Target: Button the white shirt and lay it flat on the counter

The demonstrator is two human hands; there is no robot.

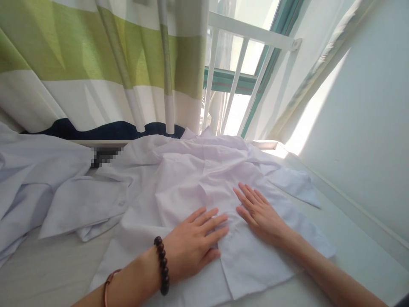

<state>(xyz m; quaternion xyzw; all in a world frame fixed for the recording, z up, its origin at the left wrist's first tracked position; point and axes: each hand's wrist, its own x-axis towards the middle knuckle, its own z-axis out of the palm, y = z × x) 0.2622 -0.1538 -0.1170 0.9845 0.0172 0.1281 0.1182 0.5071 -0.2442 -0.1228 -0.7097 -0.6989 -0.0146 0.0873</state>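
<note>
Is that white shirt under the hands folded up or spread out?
Spread out, though wrinkled. The shirt lies beneath the left hand and right hand, its sleeves reaching out to either side.

dark beaded bracelet [164, 271], thin coppery bangle [106, 290]

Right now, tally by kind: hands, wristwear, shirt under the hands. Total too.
Hands: 2 (left hand, right hand)
Wristwear: 2 (dark beaded bracelet, coppery bangle)
Shirt under the hands: 1
Total: 5
</note>
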